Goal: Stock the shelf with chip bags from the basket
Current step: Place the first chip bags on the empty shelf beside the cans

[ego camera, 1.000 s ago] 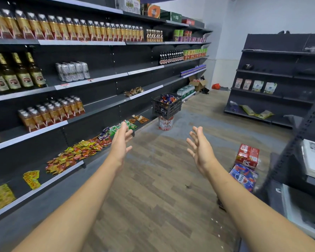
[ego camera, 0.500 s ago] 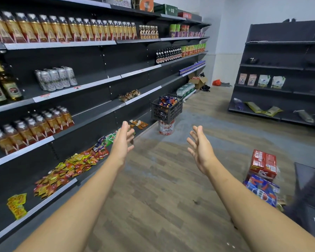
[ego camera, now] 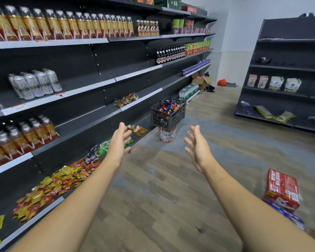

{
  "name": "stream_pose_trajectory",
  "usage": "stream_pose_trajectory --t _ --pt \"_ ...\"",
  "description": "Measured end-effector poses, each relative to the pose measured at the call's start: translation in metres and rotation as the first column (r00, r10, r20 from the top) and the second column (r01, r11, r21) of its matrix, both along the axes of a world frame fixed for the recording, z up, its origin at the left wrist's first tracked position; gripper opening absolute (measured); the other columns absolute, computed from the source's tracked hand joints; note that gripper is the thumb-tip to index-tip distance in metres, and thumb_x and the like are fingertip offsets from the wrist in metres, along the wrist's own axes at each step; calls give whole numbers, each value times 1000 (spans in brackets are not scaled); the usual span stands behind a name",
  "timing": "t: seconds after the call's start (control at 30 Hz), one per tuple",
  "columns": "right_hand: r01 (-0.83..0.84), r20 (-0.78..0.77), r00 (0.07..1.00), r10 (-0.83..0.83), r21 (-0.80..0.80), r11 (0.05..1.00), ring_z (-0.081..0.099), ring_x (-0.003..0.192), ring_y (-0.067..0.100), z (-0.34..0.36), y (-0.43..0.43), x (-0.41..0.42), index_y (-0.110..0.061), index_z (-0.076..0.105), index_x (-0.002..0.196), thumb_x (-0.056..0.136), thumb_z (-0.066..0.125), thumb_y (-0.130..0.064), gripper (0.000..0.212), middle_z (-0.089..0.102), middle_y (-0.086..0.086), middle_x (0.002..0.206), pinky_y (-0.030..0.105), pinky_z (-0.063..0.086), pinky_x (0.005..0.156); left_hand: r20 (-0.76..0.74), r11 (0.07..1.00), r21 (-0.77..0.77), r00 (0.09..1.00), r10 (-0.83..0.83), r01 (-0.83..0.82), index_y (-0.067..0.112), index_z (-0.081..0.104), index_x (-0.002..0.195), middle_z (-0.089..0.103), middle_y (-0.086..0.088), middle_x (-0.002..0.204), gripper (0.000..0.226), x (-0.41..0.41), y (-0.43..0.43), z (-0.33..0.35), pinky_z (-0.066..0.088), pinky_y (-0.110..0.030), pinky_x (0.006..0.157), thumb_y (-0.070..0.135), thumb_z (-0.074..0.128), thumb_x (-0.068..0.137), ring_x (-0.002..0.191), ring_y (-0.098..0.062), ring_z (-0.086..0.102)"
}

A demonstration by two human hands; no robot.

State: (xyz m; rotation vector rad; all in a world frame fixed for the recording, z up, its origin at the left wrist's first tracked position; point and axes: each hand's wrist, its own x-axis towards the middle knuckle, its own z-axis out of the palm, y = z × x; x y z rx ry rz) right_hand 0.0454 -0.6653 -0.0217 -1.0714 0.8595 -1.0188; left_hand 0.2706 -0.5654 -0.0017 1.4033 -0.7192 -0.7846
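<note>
Shop aisle with a wood-pattern floor (ego camera: pixel 153 197). A long dark shelf (ego camera: pixel 91 88) ran along the left wall, carrying bottles (ego camera: pixel 62 24) on a high tier, cans (ego camera: pixel 35 84) on the tier below and loose snack packets (ego camera: pixel 62 180) on the lowest tier. A second dark rack (ego camera: pixel 289 51) stood at the far right. The basket (ego camera: pixel 168 117), a dark slatted crate, sat on a white-and-red bucket (ego camera: pixel 166 135) just beside the shelf, farther down the aisle and well apart from both hands. The chip bags (ego camera: pixel 168 107) lay heaped inside the basket, their tops showing above its rim. Both forearms reached forward. The left hand (ego camera: pixel 119 142) was raised in front of the lowest tier, palm turned inward, fingers straight and slightly spread, holding nothing. The right hand (ego camera: pixel 198 144) was level with it, palm facing the left hand, fingers likewise straight and apart, holding nothing. A red carton (ego camera: pixel 282 188) lay at the right, resting on a blue pack (ego camera: pixel 287 217).
</note>
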Motion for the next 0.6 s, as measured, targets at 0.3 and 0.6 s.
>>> stream_pose_trajectory --t 0.3,0.6 --pt "2 -19 1000 -2 -7 1000 48 124 11 -8 -136 95 -26 37 153 107 28 -51 54 41 -2 155 37 33 113 -24 1000 -21 1000 5 -6 25 44 142 53 2 142 59 89 -146 -12 37 -47 111 62 30 99 128 -16 50" --pt "41 -57 998 -40 18 999 45 136 18 -5 -278 171 -23 37 154 107 29 -52 56 39 0 158 35 36 107 -60 1000 1 998 -31 31 23 43 143 52 0 144 59 177 -288 -9 36 -46 112 61 31 99 132 -18 48"
